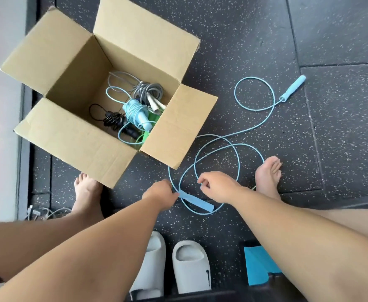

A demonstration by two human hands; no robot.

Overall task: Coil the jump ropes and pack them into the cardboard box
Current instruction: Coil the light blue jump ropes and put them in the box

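Fingers (203, 185) of the right hand (216, 186) are curling beside the pale blue jump rope (253, 77), grip unclear, as the left hand (160, 191) is pinching its near handle (197, 202), lying near-right, cord trailing far right of the cardboard box (74, 136).

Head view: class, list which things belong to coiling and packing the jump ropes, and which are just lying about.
Belongs to the job: blue jump rope on the floor; left hand gripping its near handle; right hand beside the loops; cardboard box; coiled ropes inside it.

Lying about: grey slides; blue mat; cables by the wall.
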